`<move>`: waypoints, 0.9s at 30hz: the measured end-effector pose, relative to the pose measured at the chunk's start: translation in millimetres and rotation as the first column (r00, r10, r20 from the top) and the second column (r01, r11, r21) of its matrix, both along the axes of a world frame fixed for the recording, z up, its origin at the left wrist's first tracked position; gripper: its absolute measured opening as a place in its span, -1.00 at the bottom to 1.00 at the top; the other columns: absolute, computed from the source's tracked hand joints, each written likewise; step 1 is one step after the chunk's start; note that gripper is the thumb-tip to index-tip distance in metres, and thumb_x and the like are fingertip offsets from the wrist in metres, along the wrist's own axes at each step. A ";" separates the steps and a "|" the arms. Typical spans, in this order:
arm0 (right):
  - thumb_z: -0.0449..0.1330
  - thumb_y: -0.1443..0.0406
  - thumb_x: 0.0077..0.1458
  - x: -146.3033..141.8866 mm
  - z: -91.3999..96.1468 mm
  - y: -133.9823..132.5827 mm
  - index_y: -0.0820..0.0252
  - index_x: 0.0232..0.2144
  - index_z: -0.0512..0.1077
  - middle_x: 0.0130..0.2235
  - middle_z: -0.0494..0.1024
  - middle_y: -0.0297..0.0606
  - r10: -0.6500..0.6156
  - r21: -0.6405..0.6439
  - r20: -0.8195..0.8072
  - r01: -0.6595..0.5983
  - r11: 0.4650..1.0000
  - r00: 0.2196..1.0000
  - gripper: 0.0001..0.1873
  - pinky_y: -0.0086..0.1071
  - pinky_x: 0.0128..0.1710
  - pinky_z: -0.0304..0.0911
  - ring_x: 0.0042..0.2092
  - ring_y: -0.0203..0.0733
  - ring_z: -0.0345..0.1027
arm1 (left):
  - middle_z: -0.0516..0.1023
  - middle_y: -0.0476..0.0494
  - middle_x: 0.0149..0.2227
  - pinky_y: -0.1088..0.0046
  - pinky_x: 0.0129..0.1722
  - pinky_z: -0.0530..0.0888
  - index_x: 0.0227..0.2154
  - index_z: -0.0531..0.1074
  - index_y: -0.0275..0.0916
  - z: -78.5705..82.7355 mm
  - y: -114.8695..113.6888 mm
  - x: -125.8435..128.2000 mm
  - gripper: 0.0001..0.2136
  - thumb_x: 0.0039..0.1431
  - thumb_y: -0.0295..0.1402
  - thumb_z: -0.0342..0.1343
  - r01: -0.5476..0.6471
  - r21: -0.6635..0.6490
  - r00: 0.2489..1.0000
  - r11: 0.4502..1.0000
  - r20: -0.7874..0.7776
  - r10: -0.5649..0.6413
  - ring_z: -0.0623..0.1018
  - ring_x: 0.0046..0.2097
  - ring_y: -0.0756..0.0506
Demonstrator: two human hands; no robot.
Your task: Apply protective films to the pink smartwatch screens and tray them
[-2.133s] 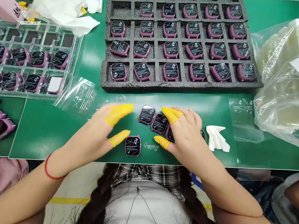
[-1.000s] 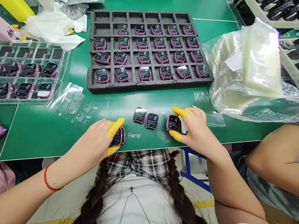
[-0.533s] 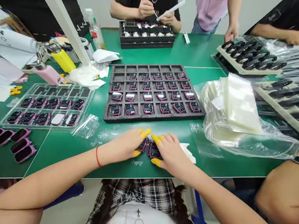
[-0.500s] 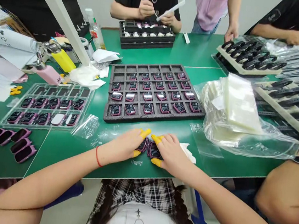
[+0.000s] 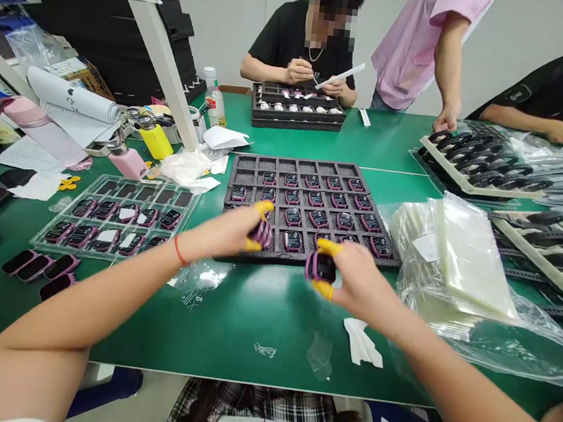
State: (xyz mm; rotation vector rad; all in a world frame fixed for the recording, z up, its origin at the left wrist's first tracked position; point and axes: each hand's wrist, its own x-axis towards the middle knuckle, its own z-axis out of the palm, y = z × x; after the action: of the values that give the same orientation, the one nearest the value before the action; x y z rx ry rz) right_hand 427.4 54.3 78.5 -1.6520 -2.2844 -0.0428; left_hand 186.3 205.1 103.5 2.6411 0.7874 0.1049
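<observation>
My left hand, with yellow finger cots on its fingertips, grips a small stack of purple smartwatch bodies over the front left of the black foam tray. Yellow cots also cover fingertips of my right hand. It is closed on more purple smartwatch bodies, the outermost with a dark screen, just at the tray's front edge. Many of the tray's compartments hold strapless watches with printed film on their screens; several at the back and left are bare. My hands hide some front compartments.
A clear plastic tray of watches lies left, with loose purple watches before it. Bags of clear film and trays of black straps stand right. White paper and plastic scraps lie in front. Co-workers sit and stand opposite.
Both hands have lifted the watches from near the table's front edge and moved forward to the foam tray, spreading apart. The camera view has tilted up.
</observation>
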 end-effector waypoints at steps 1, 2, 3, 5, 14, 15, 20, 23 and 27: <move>0.31 0.25 -0.02 5.6 12.2 22.7 0.31 0.04 0.32 -0.15 0.55 -0.03 -0.029 -0.014 -0.002 0.029 0.999 1.000 -0.44 0.04 -0.02 0.29 -0.12 0.12 0.43 | 0.48 -0.33 0.08 0.27 0.00 0.46 0.24 0.10 -0.31 7.6 29.4 -0.6 -0.32 0.09 -0.37 0.24 -0.073 0.028 0.997 0.997 0.008 0.073 0.53 0.05 -0.27; 0.31 0.24 -0.02 9.6 23.4 48.0 0.32 0.06 0.32 -0.09 0.54 0.00 -0.051 -0.022 -0.009 0.051 0.998 0.999 -0.41 0.05 0.03 0.25 -0.05 0.16 0.42 | 0.45 -0.37 0.12 0.22 0.06 0.42 0.25 0.10 -0.34 12.4 58.7 -0.1 -0.31 0.08 -0.37 0.26 -0.136 0.056 0.991 0.989 0.010 0.136 0.48 0.11 -0.32; 0.31 0.23 -0.01 12.2 32.8 75.1 0.34 0.09 0.30 -0.04 0.53 0.03 -0.068 -0.048 -0.006 0.068 0.997 0.998 -0.38 0.05 0.08 0.21 0.01 0.18 0.39 | 0.42 -0.39 0.15 0.17 0.11 0.39 0.24 0.13 -0.34 14.1 86.7 1.5 -0.31 0.08 -0.35 0.28 -0.176 0.073 0.984 0.982 0.003 0.176 0.45 0.15 -0.34; 0.30 0.23 0.02 13.5 44.6 132.0 0.36 0.13 0.27 0.08 0.47 0.05 -0.082 -0.087 -0.015 0.081 0.993 0.996 -0.35 -0.03 0.14 0.18 0.12 0.16 0.33 | 0.39 -0.35 0.17 0.06 0.14 0.37 0.18 0.24 -0.31 8.9 134.4 6.8 -0.44 0.16 -0.30 0.25 -0.221 0.086 0.974 0.972 -0.026 0.224 0.44 0.16 -0.31; 0.26 0.18 0.14 -3.8 -1.2 334.1 0.27 0.19 0.23 0.16 0.37 0.00 -0.135 -0.196 -0.007 0.131 0.972 0.991 -0.38 -0.01 0.17 0.16 0.17 0.08 0.25 | 0.36 -0.28 0.19 -0.03 0.11 0.42 0.15 0.32 -0.24 -42.5 216.4 7.8 -0.57 0.28 -0.25 0.16 -0.191 0.034 0.978 0.981 -0.078 0.193 0.44 0.15 -0.27; 0.24 0.17 0.17 -6.0 -9.1 345.9 0.25 0.18 0.25 0.16 0.36 -0.04 -0.132 -0.220 -0.003 0.128 0.967 0.991 -0.42 0.01 0.18 0.15 0.17 0.05 0.25 | 0.34 -0.28 0.21 -0.04 0.12 0.41 0.17 0.31 -0.24 -42.8 221.1 8.3 -0.56 0.28 -0.25 0.17 -0.187 0.037 0.979 0.982 -0.069 0.189 0.43 0.16 -0.28; 0.24 0.15 0.18 -8.2 -27.7 373.1 0.20 0.16 0.29 0.16 0.35 -0.08 -0.090 -0.329 0.006 0.087 0.940 0.996 -0.45 0.02 0.17 0.17 0.15 0.01 0.27 | 0.29 -0.28 0.25 -0.08 0.17 0.35 0.18 0.29 -0.23 -41.9 254.0 22.0 -0.54 0.27 -0.25 0.17 -0.232 0.093 0.972 0.968 -0.021 0.235 0.37 0.22 -0.31; 0.33 0.22 0.07 4.7 -22.8 372.0 0.20 0.23 0.20 0.20 0.34 -0.02 -0.085 -0.333 -0.021 0.074 0.940 0.996 -0.28 -0.05 0.20 0.12 0.19 0.07 0.22 | 0.34 -0.28 0.21 -0.06 0.15 0.37 0.15 0.33 -0.24 -47.3 271.1 29.1 -0.57 0.27 -0.25 0.17 -0.250 0.095 0.967 0.964 -0.022 0.253 0.40 0.18 -0.29; 0.36 0.27 0.01 35.3 -17.8 364.0 0.25 0.28 0.15 0.21 0.34 0.05 -0.128 -0.335 -0.067 0.098 0.937 0.990 -0.17 -0.06 0.18 0.15 0.20 0.13 0.23 | 0.39 -0.26 0.16 -0.02 0.13 0.39 0.12 0.35 -0.25 -51.7 277.2 26.7 -0.59 0.27 -0.24 0.17 -0.240 0.088 0.970 0.967 -0.004 0.241 0.44 0.14 -0.26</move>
State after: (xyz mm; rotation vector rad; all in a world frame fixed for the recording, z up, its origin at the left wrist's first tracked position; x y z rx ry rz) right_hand 462.8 418.3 60.6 -1.9041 -2.2197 0.4018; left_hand 213.0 482.3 51.8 2.6177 1.1313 0.1884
